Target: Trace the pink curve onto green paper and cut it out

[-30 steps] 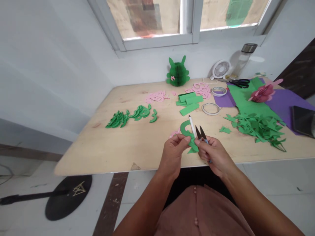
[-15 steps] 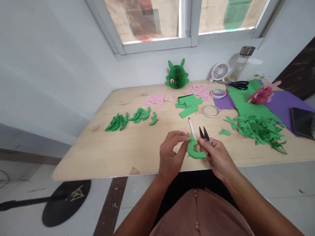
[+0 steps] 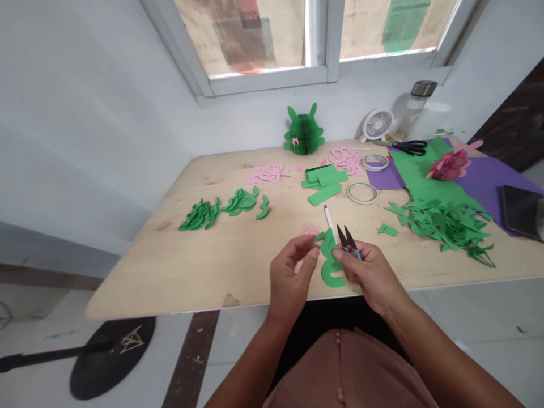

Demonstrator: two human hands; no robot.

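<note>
A curvy green paper cutout hangs upright before me at the table's front edge. My right hand is closed, its thumb pressing the cutout's right side. The same hand also holds small scissors, their dark blades pointing up and away from me. On the other side, my left hand has its thumb and fingers drawn together at the cutout's upper left tip. Just beyond lie a white pen and a pink paper piece, partly hidden.
Green cut pieces lie left; green scraps lie right. Pink cutouts, green strips and tape rolls are farther back. A green paper figure, fan and bottle stand by the wall.
The green cutout has turned and dropped slightly, so more of its wavy outline shows. My left hand has shifted a little left and down. The scissors now tilt more to the left.
</note>
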